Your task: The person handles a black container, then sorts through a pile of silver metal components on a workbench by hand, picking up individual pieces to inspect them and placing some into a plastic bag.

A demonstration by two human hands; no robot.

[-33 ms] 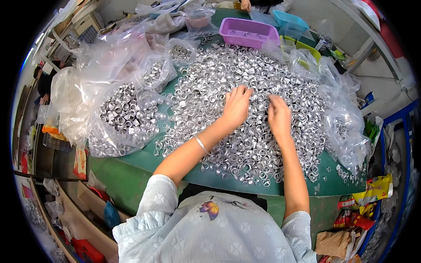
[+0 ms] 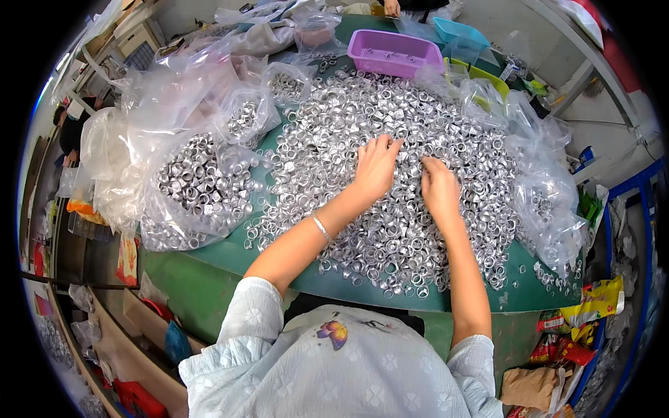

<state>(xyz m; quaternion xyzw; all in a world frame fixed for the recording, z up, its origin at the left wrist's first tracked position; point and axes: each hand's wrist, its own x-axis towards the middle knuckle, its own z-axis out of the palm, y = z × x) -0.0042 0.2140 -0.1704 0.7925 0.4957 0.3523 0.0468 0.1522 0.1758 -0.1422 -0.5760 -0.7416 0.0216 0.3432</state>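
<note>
A broad heap of silvery metal rings [image 2: 334, 167] covers much of the green table [image 2: 306, 280]. Over the middle of this heap is my left hand [image 2: 376, 167], its fingers bent downward and drawn together at the rings. Just to its right, my right hand [image 2: 440, 189] has its fingers curled, with the fingertips pointing toward the left hand. Whatever either hand pinches is too small to tell from the rings around it. A narrow gap with rings showing separates the two hands.
Clear plastic bags [image 2: 202, 188] full of rings stand at the left, and another plastic bag [image 2: 550, 209] lies at the right. Behind the heap are a purple basket [image 2: 395, 64] holding a few rings, a blue basket [image 2: 461, 31] and a green one. Another person's hand [image 2: 391, 8] shows at the far edge.
My right hand has shifted slightly left and down, and its fingers look sharper and more curled. The left hand stays in nearly the same place.
</note>
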